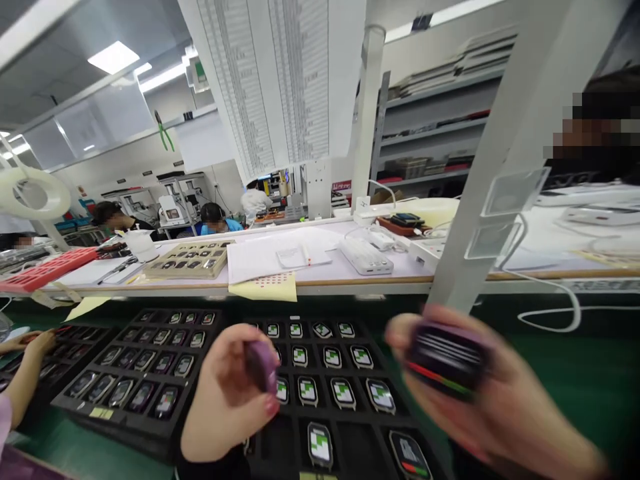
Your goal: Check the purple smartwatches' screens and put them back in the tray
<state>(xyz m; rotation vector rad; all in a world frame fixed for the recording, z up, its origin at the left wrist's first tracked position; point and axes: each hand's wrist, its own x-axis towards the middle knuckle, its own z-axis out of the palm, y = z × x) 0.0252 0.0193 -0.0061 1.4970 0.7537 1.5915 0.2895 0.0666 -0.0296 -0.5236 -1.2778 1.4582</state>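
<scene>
My left hand (225, 400) is closed around a small purple watch body (263, 365), held above a black tray (280, 437) of watch bodies with lit green-and-white screens. My right hand (480, 400) grips a second watch body (447, 360), blurred by motion, whose dark screen shows white lines and a red-green strip. Both hands hover near the front of the green bench. Several slots in the tray's near rows hold no watch.
A second black tray (145, 367) of dark-screened watches lies to the left, where another person's hand (35, 343) rests on a third tray. A white shelf (320, 283) behind carries papers, a beige tray (190, 260), a red tray (47, 269) and cables. A slanted white post (480, 200) rises at right.
</scene>
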